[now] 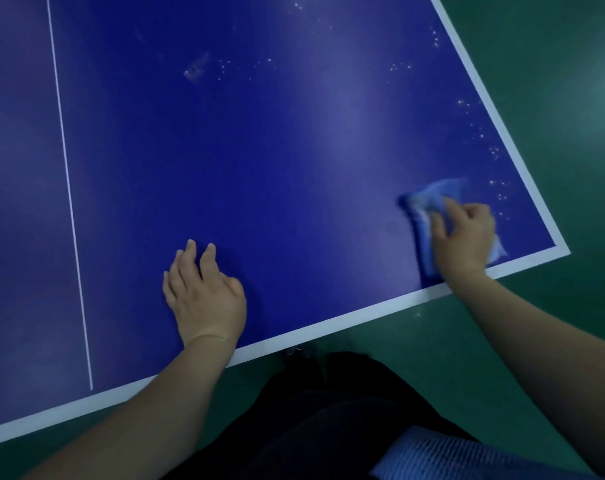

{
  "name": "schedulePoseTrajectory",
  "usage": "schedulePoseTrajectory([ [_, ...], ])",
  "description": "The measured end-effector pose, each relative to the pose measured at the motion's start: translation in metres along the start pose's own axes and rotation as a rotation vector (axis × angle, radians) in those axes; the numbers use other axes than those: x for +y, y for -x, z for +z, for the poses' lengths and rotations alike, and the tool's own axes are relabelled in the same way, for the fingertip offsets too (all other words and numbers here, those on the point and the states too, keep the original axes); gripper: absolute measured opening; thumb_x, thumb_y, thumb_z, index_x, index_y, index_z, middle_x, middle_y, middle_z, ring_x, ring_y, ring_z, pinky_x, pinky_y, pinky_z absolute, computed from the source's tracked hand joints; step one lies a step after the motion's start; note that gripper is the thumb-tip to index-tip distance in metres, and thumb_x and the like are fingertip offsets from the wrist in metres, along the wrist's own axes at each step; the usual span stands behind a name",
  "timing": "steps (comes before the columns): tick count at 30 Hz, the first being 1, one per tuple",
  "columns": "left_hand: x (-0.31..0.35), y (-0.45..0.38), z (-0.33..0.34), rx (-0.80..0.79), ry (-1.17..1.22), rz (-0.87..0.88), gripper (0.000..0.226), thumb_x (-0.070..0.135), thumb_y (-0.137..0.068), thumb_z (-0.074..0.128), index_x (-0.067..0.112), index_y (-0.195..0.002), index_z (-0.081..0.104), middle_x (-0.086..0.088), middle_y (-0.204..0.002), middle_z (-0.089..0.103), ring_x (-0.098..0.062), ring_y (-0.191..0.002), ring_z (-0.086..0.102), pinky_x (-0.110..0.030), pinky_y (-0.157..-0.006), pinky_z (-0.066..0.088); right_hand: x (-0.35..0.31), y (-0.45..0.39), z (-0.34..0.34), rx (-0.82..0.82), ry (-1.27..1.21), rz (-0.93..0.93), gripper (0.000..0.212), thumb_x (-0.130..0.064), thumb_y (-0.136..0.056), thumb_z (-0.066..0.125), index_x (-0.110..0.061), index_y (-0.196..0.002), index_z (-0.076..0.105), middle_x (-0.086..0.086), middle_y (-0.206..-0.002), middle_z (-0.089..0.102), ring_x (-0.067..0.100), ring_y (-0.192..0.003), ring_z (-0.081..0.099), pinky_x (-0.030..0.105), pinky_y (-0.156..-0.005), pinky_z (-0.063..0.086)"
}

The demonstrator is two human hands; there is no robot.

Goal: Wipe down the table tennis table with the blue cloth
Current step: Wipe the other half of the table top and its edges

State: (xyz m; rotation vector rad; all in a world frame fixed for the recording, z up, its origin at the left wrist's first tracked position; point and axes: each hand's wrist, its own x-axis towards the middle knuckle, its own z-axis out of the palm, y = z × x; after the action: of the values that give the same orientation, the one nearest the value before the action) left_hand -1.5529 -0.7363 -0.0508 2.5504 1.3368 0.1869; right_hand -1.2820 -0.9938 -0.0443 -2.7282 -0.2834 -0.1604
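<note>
The table tennis table [294, 161] is dark blue with white edge lines and a thin white centre line at the left. My right hand [464, 237] presses a crumpled light blue cloth [429, 206] onto the table near its near right corner; the cloth is blurred. My left hand [204, 292] lies flat on the table near the front edge, fingers apart, holding nothing. Small white water droplets [495, 154] dot the surface along the right edge and at the back.
A green floor [554, 81] surrounds the table at the right and front. My dark trousers and a striped blue garment [450, 455] show below the table's front edge. A dull smudge [195, 69] marks the far surface.
</note>
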Motion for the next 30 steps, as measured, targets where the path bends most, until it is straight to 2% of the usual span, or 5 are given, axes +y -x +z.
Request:
schedulePoseTrajectory([
  [4,0.001,0.0,0.0,0.011,0.003,0.003,0.048,0.015,-0.089,0.043,0.012,-0.137,0.042,-0.014,-0.152,0.033,-0.032,-0.142,0.026,-0.053,-0.118,0.016,0.003,-0.005,-0.003,0.079,0.111,0.409,0.03,-0.044,-0.091,0.054,-0.033,-0.118,0.062,0.008,-0.114,0.049,0.029,-0.099,0.048,0.043,-0.091,0.041],
  [11,0.004,-0.001,0.002,0.011,-0.001,0.005,0.047,0.007,-0.09,0.047,0.006,-0.137,0.044,-0.02,-0.151,0.033,-0.038,-0.141,0.026,-0.056,-0.118,0.015,0.004,0.012,-0.005,-0.111,-0.062,-0.507,0.03,-0.025,-0.084,0.069,-0.017,-0.112,0.071,0.016,-0.09,0.055,0.031,-0.078,0.05,0.037,-0.066,0.039],
  [18,0.074,0.014,0.009,0.052,0.034,-0.04,0.053,-0.004,-0.084,0.05,0.007,-0.136,0.046,-0.019,-0.152,0.03,-0.037,-0.141,0.026,-0.054,-0.118,0.018,0.081,-0.061,-0.021,0.034,-0.002,0.087,0.034,-0.039,-0.088,0.059,-0.022,-0.115,0.068,0.013,-0.106,0.051,0.034,-0.091,0.053,0.035,-0.083,0.041],
  [25,0.225,0.035,0.057,0.001,0.191,-0.032,0.047,0.008,-0.094,0.048,0.014,-0.141,0.045,-0.01,-0.157,0.026,-0.031,-0.144,0.022,-0.049,-0.118,0.022,0.081,-0.036,-0.028,-0.227,-0.195,-0.685,0.029,-0.032,-0.085,0.065,-0.022,-0.111,0.072,0.008,-0.088,0.057,0.029,-0.076,0.053,0.038,-0.068,0.041],
  [30,0.244,0.033,0.077,0.074,0.053,-0.128,0.05,0.02,-0.091,0.036,0.014,-0.14,0.039,-0.015,-0.154,0.029,-0.034,-0.143,0.025,-0.048,-0.12,0.013,0.122,-0.146,-0.032,-0.165,-0.105,-0.595,0.027,-0.024,-0.083,0.068,-0.017,-0.108,0.073,0.016,-0.088,0.057,0.034,-0.077,0.055,0.045,-0.068,0.048],
])
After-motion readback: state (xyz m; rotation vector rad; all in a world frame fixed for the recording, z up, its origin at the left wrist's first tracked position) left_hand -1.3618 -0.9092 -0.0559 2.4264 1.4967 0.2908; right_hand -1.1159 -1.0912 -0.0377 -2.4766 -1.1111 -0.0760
